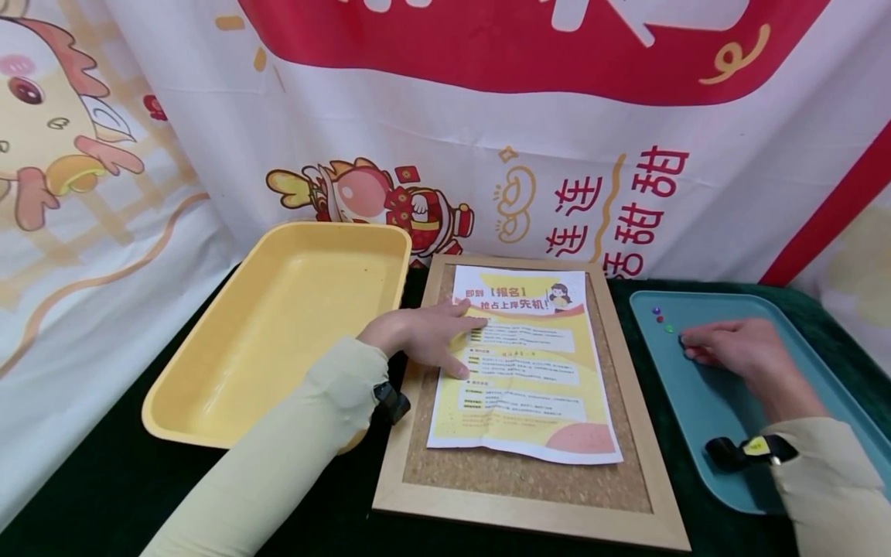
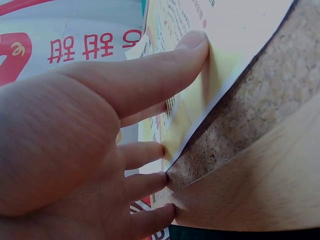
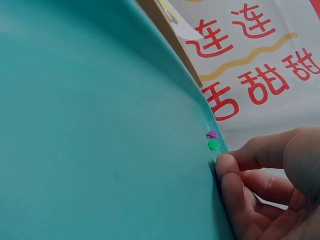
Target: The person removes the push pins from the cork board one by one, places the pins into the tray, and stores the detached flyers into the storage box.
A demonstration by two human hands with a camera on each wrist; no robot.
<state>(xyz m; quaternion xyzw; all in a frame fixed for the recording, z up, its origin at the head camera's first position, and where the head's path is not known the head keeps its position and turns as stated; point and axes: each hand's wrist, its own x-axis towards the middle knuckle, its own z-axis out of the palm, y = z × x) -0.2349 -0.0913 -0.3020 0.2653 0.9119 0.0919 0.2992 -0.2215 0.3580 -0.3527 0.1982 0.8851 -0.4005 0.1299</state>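
My left hand [image 1: 435, 336] lies spread over the left side of a yellow-and-white printed sheet [image 1: 522, 418], its thumb and fingers pressing the paper onto a wood-framed cork board [image 1: 529, 480]. In the left wrist view, the thumb [image 2: 185, 55] rests on the sheet near its edge. Over the blue-green tray [image 1: 717, 402], my right hand [image 1: 738, 352] pinches a small dark thumbtack [image 1: 682, 340] between thumb and forefinger, mostly hidden by the fingertips. Beside it on the tray lie a green thumbtack [image 3: 214, 145], a purple thumbtack [image 1: 657, 310] and a red thumbtack [image 1: 660, 319].
A deep yellow plastic bin [image 1: 278, 333] stands left of the board. Behind everything hangs a printed white-and-red cloth [image 1: 418, 116]. Dark green cloth [image 1: 327, 503] covers the table. Both wrists wear small black cameras.
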